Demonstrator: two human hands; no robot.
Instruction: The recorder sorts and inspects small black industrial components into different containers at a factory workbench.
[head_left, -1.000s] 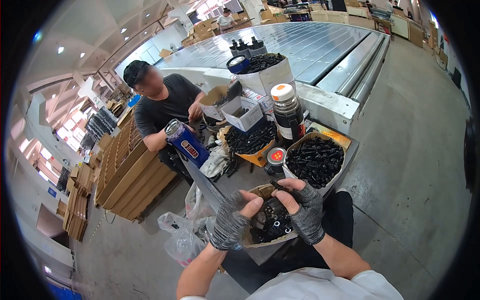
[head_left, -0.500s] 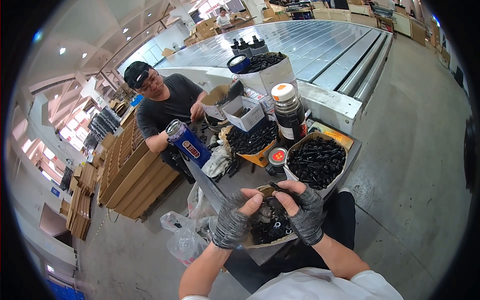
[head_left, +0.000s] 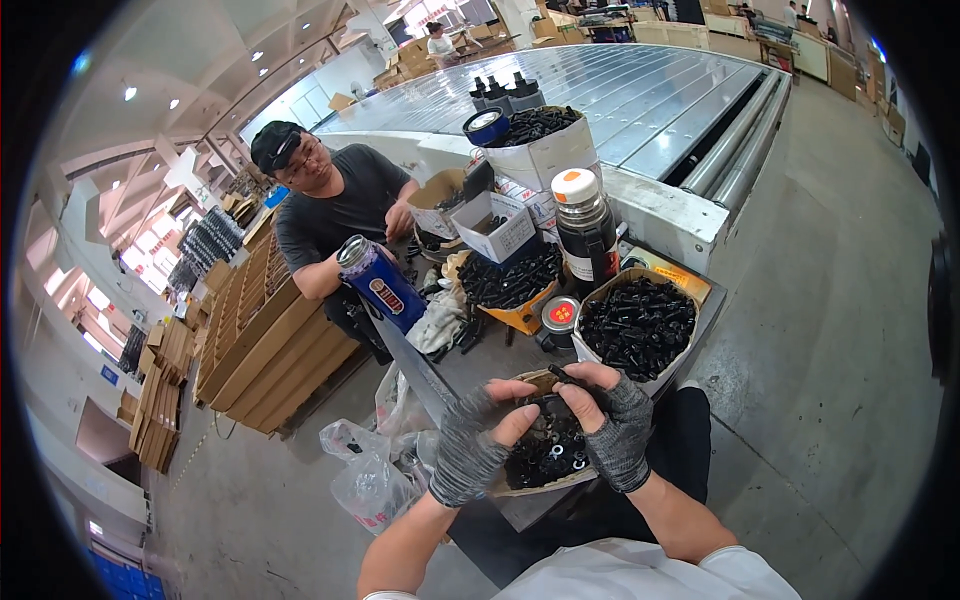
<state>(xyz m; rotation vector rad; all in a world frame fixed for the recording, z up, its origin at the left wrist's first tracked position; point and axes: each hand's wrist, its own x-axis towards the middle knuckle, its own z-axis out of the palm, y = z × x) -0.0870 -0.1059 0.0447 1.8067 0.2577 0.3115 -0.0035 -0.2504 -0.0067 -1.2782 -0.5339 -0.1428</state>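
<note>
Two hands (head_left: 472, 445) (head_left: 620, 430), box rim (head_left: 548, 487) beneath, floor (head_left: 800, 400) rightward

Gloves (head_left: 466, 458) look knitted, black parts (head_left: 640, 325) plastic, slats (head_left: 640, 115) glossy metal

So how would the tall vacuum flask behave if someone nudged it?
The vacuum flask looks apt to tip, being tall and narrow. Its rounded body would probably roll once on its side. The shiny metal band under its white cap may feel slippery.
</note>
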